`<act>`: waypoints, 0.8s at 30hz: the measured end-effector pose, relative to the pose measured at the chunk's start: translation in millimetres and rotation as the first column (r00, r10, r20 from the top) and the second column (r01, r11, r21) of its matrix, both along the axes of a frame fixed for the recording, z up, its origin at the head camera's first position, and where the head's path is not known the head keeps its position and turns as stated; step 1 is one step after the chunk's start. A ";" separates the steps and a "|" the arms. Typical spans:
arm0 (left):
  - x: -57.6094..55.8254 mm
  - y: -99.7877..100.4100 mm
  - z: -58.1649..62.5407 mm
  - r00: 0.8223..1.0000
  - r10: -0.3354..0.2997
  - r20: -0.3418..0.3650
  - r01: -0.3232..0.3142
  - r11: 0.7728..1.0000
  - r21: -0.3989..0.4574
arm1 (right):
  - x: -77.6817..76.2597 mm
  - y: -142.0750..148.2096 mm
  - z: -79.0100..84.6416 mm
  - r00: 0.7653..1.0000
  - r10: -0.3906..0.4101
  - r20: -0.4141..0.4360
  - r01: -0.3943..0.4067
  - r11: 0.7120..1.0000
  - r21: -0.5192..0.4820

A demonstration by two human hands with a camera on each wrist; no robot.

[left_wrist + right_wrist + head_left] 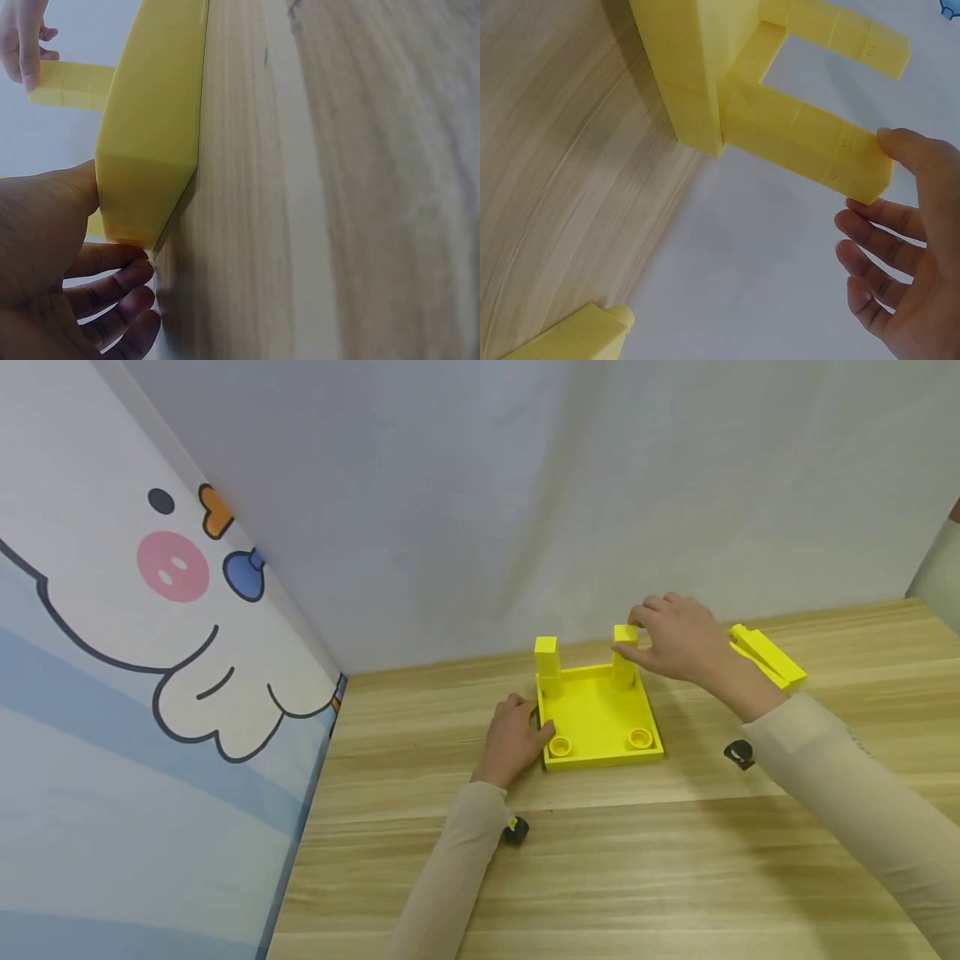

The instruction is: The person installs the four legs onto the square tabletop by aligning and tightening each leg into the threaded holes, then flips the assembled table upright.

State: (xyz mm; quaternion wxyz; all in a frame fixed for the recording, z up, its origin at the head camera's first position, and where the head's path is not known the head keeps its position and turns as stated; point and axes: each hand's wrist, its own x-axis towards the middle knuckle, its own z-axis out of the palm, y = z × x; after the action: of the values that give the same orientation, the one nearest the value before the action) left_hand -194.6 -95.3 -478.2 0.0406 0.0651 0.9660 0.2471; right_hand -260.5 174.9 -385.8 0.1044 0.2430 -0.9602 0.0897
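Note:
A shallow yellow square tray-like base (596,714) lies on the wooden table, raised rim upward. Two square yellow posts stand upright in its far corners, a left post (547,657) and a right post (625,656). Round yellow sockets (640,739) show in both near corners. At the left rim, my left hand (512,739) holds the base, thumb over the edge and fingers outside. My right hand (678,639) pinches the top of the right post between thumb and index finger; its other fingers hang loosely curved in the right wrist view.
More yellow posts (768,657) lie on the table (600,860) to the right, one with a round peg end. A pale curtain (450,527) hangs behind the table. A panel with a cartoon print (180,635) stands along the left side.

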 end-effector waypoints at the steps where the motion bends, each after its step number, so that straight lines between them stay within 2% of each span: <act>1: -0.3 0.0 -0.4 1.000 0.000 -0.002 0.000 1.000 0.000 | -0.3 0.4 0.0 1.000 0.001 -0.008 -0.001 1.000 0.002; 8: -3.3 -0.9 -3.2 1.000 -0.008 -0.011 0.008 1.000 -0.021 | -3.7 1.0 -2.0 0.999 -0.007 -0.042 0.007 1.000 0.007; 15: -3.2 -1.9 -2.7 0.999 -0.022 -0.036 0.022 1.000 0.011 | -6.4 0.7 -3.5 0.999 -0.020 -0.040 0.021 1.000 0.004; 24: -2.1 -1.5 -3.5 1.000 -0.022 -0.019 0.022 1.000 0.006 | 3.5 0.0 1.1 1.000 -0.029 -0.007 0.029 1.000 -0.003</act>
State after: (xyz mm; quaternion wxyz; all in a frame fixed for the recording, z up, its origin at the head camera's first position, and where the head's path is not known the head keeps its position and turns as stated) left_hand -196.7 -96.8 -481.7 0.0337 0.0781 0.9647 0.2491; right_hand -256.9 174.9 -384.7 0.1093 0.2294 -0.9631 0.0885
